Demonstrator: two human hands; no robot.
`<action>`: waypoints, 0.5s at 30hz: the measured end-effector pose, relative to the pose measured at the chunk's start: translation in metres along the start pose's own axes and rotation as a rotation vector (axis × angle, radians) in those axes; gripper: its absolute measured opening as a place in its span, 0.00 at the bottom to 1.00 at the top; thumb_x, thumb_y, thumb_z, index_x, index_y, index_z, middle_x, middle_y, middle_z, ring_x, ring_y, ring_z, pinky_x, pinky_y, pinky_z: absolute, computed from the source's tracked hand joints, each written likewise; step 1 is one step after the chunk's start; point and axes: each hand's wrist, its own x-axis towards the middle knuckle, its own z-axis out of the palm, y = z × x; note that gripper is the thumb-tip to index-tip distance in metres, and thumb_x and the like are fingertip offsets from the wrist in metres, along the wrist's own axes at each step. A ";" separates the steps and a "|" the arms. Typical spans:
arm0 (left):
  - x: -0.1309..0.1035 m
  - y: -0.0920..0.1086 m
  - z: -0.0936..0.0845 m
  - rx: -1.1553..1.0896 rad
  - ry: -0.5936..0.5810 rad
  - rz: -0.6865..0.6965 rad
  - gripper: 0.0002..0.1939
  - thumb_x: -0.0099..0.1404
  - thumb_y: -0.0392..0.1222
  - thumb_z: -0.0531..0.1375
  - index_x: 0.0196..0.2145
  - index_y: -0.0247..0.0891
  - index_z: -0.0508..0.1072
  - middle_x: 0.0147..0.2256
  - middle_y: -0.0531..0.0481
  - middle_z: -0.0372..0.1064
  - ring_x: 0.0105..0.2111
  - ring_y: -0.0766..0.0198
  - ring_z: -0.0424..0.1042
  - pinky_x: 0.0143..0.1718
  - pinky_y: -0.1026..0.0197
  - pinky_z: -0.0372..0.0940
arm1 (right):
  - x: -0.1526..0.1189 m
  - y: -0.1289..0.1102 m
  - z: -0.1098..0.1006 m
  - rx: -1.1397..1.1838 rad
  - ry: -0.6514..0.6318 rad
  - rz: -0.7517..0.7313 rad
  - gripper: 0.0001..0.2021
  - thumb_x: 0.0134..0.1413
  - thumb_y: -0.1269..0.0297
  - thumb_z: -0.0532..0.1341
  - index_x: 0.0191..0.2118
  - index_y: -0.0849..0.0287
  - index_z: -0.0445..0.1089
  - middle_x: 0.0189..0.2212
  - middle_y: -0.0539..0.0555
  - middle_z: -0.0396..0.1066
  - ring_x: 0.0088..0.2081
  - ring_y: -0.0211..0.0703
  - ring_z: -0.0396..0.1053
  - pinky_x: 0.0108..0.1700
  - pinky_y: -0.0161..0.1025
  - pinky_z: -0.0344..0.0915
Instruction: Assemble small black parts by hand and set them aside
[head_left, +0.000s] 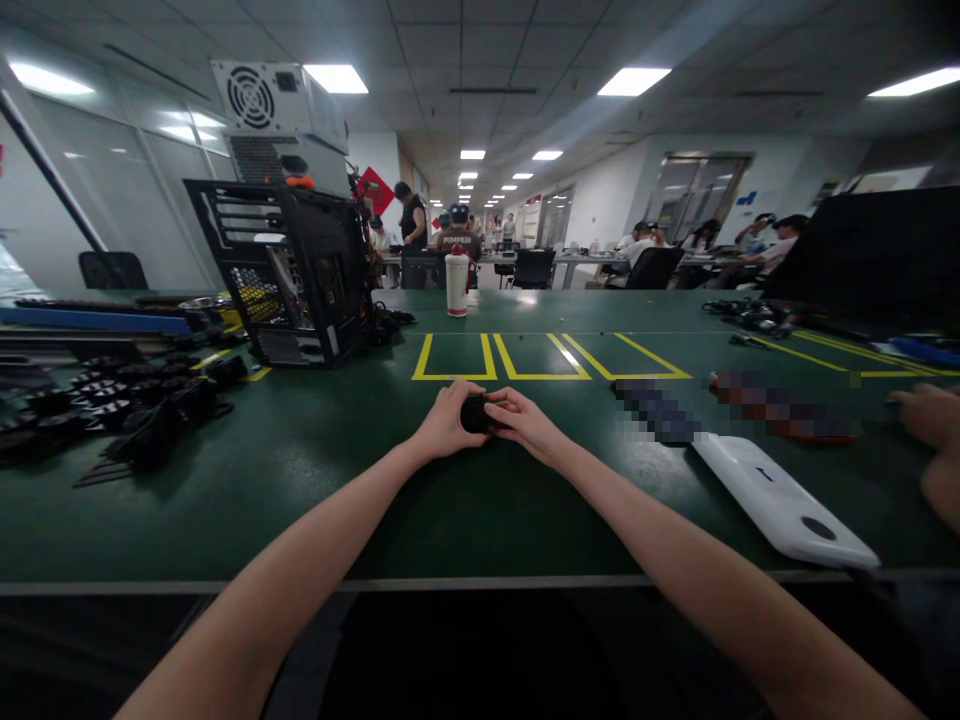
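A small, dark, roundish object (pixel 474 414) is held between both hands over the green table (pixel 480 520). My left hand (pixel 444 420) curls round its left side, thumb below and fingers above. From the right, my right hand (pixel 525 424) pinches it with thumb and fingertips. What exactly the object is cannot be made out. Just beyond the hands, yellow tape outlines (pixel 454 377) mark the tabletop.
An open black computer case (pixel 300 270) with a power supply (pixel 259 100) on top stands back left. Black fans (pixel 97 395) lie left. A bottle (pixel 457 285) stands behind. To the right are a white device (pixel 780 495) and another person's hand (pixel 926 412).
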 end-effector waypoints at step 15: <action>-0.006 -0.012 -0.005 -0.023 0.013 -0.007 0.29 0.42 0.41 0.63 0.43 0.40 0.59 0.42 0.47 0.59 0.43 0.55 0.60 0.43 0.52 0.58 | 0.003 0.006 0.007 -0.130 -0.044 -0.061 0.17 0.38 0.64 0.64 0.39 0.53 0.64 0.34 0.49 0.66 0.36 0.38 0.65 0.42 0.43 0.63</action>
